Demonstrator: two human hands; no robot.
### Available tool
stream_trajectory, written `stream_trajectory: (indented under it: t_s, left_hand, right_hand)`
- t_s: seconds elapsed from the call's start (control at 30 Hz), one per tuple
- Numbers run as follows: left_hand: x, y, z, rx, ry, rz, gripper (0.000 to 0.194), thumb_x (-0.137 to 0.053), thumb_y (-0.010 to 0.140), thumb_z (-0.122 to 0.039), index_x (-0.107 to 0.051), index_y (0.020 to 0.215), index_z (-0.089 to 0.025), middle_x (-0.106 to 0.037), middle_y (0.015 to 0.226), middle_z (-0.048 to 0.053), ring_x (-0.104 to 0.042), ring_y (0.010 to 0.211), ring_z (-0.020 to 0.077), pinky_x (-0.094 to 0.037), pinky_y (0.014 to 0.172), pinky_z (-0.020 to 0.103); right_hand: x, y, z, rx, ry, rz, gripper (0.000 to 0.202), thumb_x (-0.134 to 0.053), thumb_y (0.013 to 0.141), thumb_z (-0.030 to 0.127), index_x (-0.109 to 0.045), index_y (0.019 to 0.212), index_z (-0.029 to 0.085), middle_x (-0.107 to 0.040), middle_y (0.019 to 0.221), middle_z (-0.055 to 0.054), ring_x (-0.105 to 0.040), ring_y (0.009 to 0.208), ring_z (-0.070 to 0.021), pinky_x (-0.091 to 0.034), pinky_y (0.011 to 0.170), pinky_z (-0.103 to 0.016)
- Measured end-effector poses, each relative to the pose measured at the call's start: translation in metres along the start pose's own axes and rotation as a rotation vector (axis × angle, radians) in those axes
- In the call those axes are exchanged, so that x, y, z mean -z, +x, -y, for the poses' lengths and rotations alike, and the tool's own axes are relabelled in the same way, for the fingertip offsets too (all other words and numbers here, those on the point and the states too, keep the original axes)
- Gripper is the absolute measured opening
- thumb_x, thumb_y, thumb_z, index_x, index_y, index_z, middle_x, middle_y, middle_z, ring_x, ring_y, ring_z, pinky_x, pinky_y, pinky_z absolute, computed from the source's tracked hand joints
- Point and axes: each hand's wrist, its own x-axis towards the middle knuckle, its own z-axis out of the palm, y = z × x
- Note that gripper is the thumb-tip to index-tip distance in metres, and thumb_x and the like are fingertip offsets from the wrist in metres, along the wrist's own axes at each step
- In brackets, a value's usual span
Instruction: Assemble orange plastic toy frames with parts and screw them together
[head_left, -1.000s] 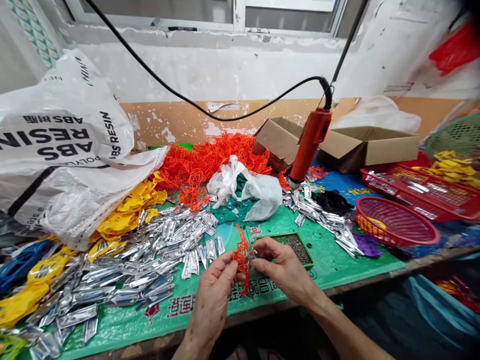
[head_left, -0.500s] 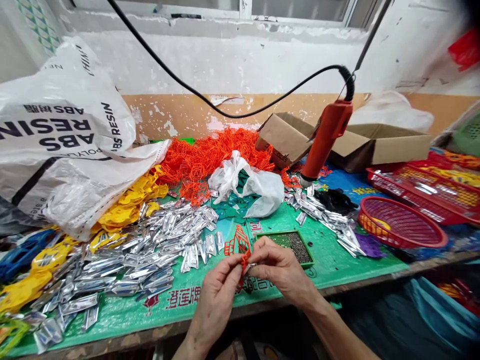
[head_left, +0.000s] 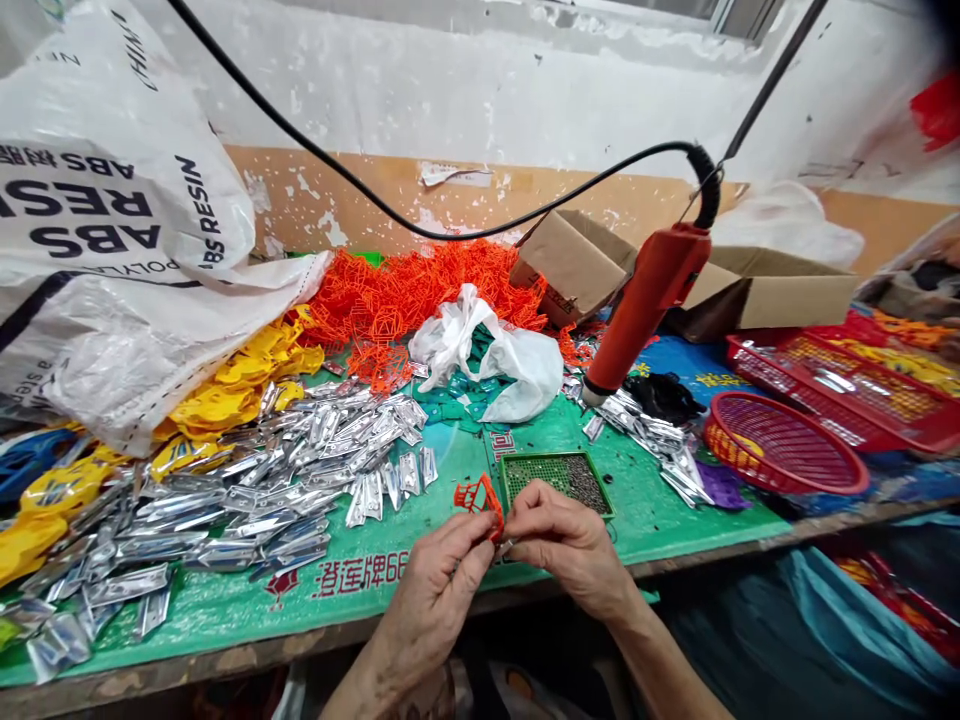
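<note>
Near the table's front edge, my left hand (head_left: 450, 570) pinches an orange plastic frame (head_left: 478, 496), which stands up past the fingertips. Close beside it, my right hand (head_left: 574, 540) has thumb and fingers pressed around a small shiny piece (head_left: 504, 548), mostly hidden by the fingertips. Just behind my right hand lies a green tray (head_left: 506, 470) with small dark screws (head_left: 586, 478). Silvery parts (head_left: 300, 480) are spread in a heap to the left. An orange-red electric screwdriver (head_left: 649, 310) hangs tip down behind the tray.
Orange frames (head_left: 420, 290) are piled at the back, behind a white plastic bag (head_left: 525, 370). Yellow parts (head_left: 232, 390) and a large white sack (head_left: 127, 260) fill the left. Cardboard boxes (head_left: 795, 300) and red baskets (head_left: 784, 480) stand at the right. A black cable (head_left: 360, 190) droops overhead.
The view has shifted, so the table sits slightly further left. The orange frame now tilts leftward from my fingers, showing more of itself. The hanging screwdriver has swung to a stronger slant.
</note>
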Motion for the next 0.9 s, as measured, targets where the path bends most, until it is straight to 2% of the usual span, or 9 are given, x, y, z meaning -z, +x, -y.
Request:
stream_trajectory:
  t_s: [0.07,0.2,0.33,0.43,0.63,0.9]
  left_hand:
    - [0.002,-0.002,0.002,0.058,-0.05,0.024,0.028,-0.063,0.087,-0.025,-0.075,0.112,-0.026,-0.074,0.106,0.008,-0.066,0.099,0.0253,-0.048,0.09,0.03]
    - [0.007,-0.001,0.0,0.106,-0.071,0.103,0.025,-0.06,0.09,-0.028,-0.076,0.108,-0.026,-0.074,0.094,0.006,-0.067,0.089,0.0223,-0.05,0.083,0.028]
    - [0.009,0.002,-0.003,0.005,-0.06,0.098,0.02,-0.059,0.089,-0.024,-0.079,0.093,-0.024,-0.075,0.094,0.008,-0.067,0.091,0.0232,-0.05,0.085,0.03]
    - [0.007,0.003,-0.005,-0.029,-0.05,0.095,0.018,-0.062,0.088,-0.022,-0.08,0.089,-0.025,-0.076,0.095,0.008,-0.067,0.091,0.024,-0.05,0.086,0.032]
    - [0.003,0.002,-0.002,-0.113,-0.003,0.058,0.021,-0.062,0.087,-0.018,-0.08,0.091,-0.027,-0.077,0.094,0.007,-0.069,0.091,0.0235,-0.049,0.088,0.033]
    - [0.003,-0.001,0.0,-0.209,0.079,0.09,0.029,-0.06,0.087,-0.012,-0.079,0.101,-0.029,-0.077,0.098,0.008,-0.067,0.093,0.024,-0.048,0.089,0.035]
  right_hand:
    - [0.001,-0.001,-0.003,0.012,0.009,0.0,0.014,-0.079,0.074,0.025,-0.08,0.087,0.031,-0.056,0.079,-0.002,-0.057,0.074,-0.0131,-0.047,0.063,-0.025]
    - [0.005,-0.001,-0.01,0.005,0.029,0.039,0.013,-0.08,0.074,0.025,-0.08,0.085,0.031,-0.057,0.08,-0.002,-0.058,0.075,-0.0136,-0.048,0.065,-0.027]
    - [0.006,-0.002,-0.016,0.021,0.004,0.075,0.015,-0.078,0.076,0.023,-0.079,0.088,0.033,-0.06,0.083,-0.002,-0.06,0.08,-0.0149,-0.049,0.073,-0.029]
    - [0.007,-0.005,-0.018,0.063,-0.035,0.075,0.016,-0.077,0.077,0.023,-0.079,0.089,0.034,-0.062,0.084,-0.003,-0.061,0.081,-0.0153,-0.05,0.074,-0.03]
    - [0.007,-0.012,-0.021,0.148,-0.048,0.056,0.024,-0.076,0.078,0.021,-0.078,0.096,0.038,-0.064,0.086,-0.003,-0.062,0.08,-0.0164,-0.051,0.071,-0.031]
    - [0.005,-0.018,-0.023,0.198,-0.054,0.019,0.031,-0.073,0.08,0.02,-0.075,0.103,0.042,-0.062,0.09,-0.004,-0.062,0.083,-0.0174,-0.051,0.072,-0.032]
